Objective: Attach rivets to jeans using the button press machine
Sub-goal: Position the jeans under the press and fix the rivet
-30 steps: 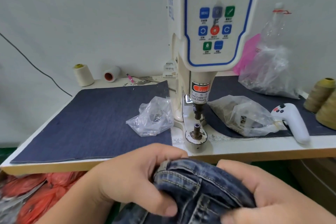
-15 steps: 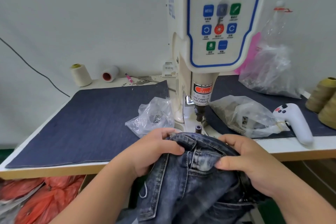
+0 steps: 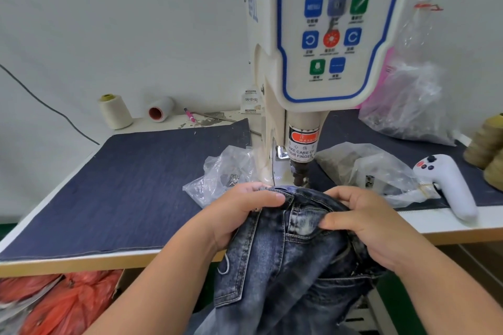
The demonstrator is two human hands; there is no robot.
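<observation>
- White wall behind a work table (image 3: pixel 449 228) whose top is partly covered by dark denim mats (image 3: pixel 122 187).
- Button press machine (image 3: pixel 321 43) stands at the middle of the table, its control panel facing the camera and a red warning label on the ram above the punch (image 3: pixel 299 174).
- Jeans (image 3: pixel 294 253) are bunched at the table's front edge, waistband end pushed up to just under the punch; the rest hangs below the table.
- Left hand (image 3: pixel 239 215) is closed on the denim's left edge, thumb on top, fingers wrapped under.
- Right hand (image 3: pixel 362 220) pinches the fabric beside a pocket opening, thumb pressing down on the fold.
- Clear bag of small metal parts (image 3: pixel 226 174) lies just left of the machine base; another plastic bag (image 3: pixel 364 168) lies to the right.
- White handheld controller (image 3: pixel 449 185) rests near the right front edge.
- Thread cones (image 3: pixel 114 111) stand at the back left; olive ones (image 3: pixel 487 144) at far right.
</observation>
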